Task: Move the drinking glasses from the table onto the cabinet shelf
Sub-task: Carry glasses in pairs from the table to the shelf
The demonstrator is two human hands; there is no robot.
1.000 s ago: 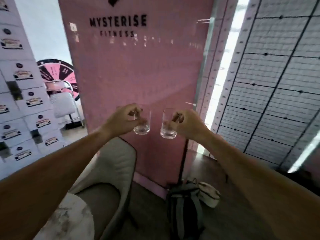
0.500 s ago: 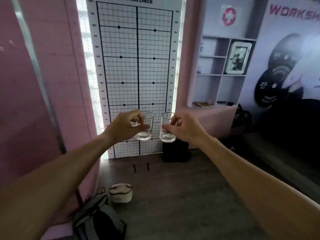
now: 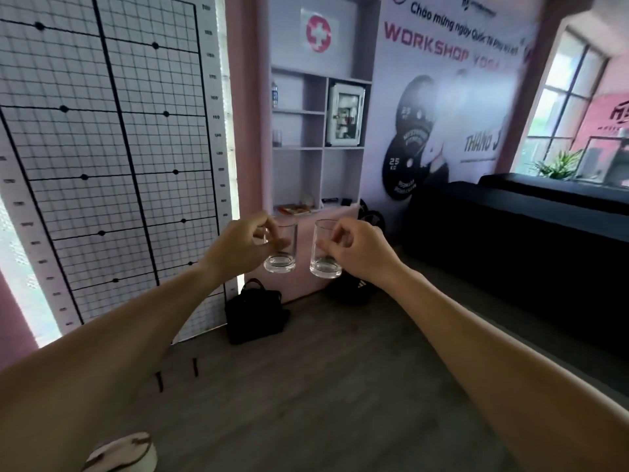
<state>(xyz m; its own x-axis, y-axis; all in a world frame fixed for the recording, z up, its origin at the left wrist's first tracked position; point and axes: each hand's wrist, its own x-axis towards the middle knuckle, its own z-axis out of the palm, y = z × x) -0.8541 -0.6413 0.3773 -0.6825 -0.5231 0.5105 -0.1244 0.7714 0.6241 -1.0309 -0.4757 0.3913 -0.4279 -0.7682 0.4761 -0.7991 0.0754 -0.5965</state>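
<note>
Since earlier: view swung right; shelf cabinet (image 3: 315,144) now directly beyond both hands. Left hand (image 3: 238,247) grips left glass (image 3: 280,248); right hand (image 3: 360,253) grips right glass (image 3: 325,250), upright, apart, above floor.

Grid chart (image 3: 112,148) on left wall; black bag (image 3: 253,313) on floor; workshop poster (image 3: 452,97).

wall: pink, white posture grid chart (image 3: 102,158) at left, backlit along its edge | floor (image 3: 306,386): grey wood planks | banner (image 3: 452,97) – "WORKSHOP", weight plates | window (image 3: 565,97): bright daylight, far right | black couch (image 3: 531,226) – below the banner
</note>
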